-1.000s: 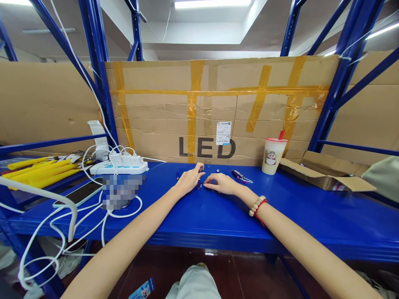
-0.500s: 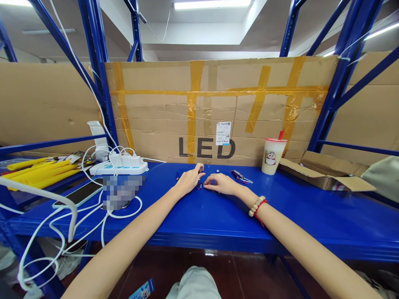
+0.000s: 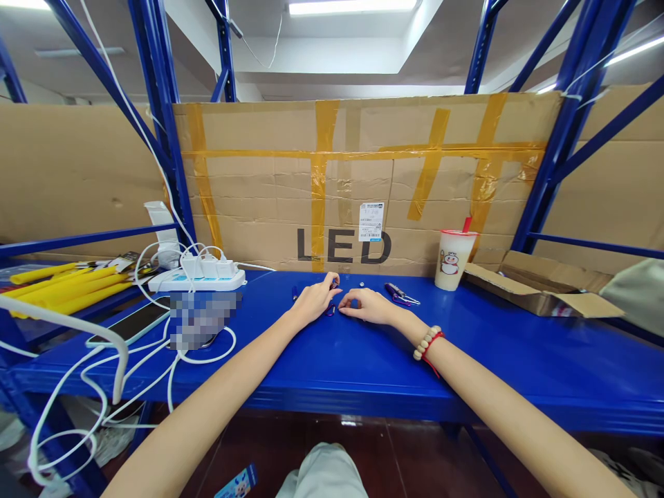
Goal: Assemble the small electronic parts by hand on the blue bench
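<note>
My left hand rests on the blue tabletop with its fingers bent around a small dark purple piece, mostly hidden by them. Just to its right, my right hand lies low on the table. Its thumb and fingers curl into a loop, and whatever is at their tips is too small to make out. Between the hands sits a small purple piece. A purple tool with slim silver prongs lies beyond my right hand. Nearby are a tiny silver piece and a small dark piece.
A drink cup with a red straw stands at the back right, beside an opened cardboard box. On the left are a white power strip, tangled white cables, a phone and yellow-handled brushes. Taped cardboard closes the back.
</note>
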A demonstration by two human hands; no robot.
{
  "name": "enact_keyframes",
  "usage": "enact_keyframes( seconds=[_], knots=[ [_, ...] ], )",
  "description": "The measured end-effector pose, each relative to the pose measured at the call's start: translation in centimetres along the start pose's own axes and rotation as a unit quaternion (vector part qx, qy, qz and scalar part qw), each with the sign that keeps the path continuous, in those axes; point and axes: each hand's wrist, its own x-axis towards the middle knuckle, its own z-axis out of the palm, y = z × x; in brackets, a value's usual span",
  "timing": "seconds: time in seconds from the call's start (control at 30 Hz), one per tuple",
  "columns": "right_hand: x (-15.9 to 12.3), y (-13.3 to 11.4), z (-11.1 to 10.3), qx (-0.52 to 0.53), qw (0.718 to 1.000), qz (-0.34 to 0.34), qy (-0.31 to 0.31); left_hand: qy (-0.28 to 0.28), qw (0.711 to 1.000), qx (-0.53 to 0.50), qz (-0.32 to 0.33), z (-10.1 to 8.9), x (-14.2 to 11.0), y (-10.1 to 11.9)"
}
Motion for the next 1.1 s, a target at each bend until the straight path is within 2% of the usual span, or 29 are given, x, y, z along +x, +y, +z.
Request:
enact_keyframes(
  seconds=[0.6,0.87,1.1],
  knots=[
    [-0.17,-0.16,-0.21,-0.036,0.999,0.001,-0.004,-0.004,1.0,0.0,0.002,0.04,0.01,-0.16],
    [-0.07,-0.05,-0.13,-0.042,0.999,0.018,0.016,-0.025,0.999,0.021,0.016,-0.29,-0.25,0.09],
    [-0.24,-0.43,-0.37,-0.052,0.996,0.06,0.029,-0.049,0.997,0.052,0.01,-0.49,-0.32,0.43]
  ],
)
